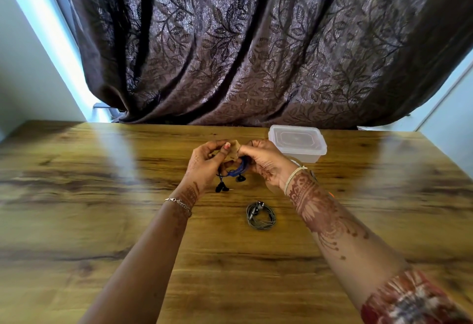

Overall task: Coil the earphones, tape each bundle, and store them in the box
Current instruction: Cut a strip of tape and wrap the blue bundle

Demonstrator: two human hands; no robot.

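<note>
A dark leaf-patterned curtain (243,41) hangs behind the wooden table (89,221), with pale walls (23,80) at either side

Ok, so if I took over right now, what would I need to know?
Left hand: pinches a piece of tape.
Right hand: holds the coiled blue earphones, thumb on the tape too.
Grey earphones: coiled, lying on the table nearer the person; no tape seen on them.
Box: behind the right hand, lid on.
Done: both sets coiled.
Left: wrap the tape round the blue coil, tape the grey one if it needs it, open the box, put both in.
</note>
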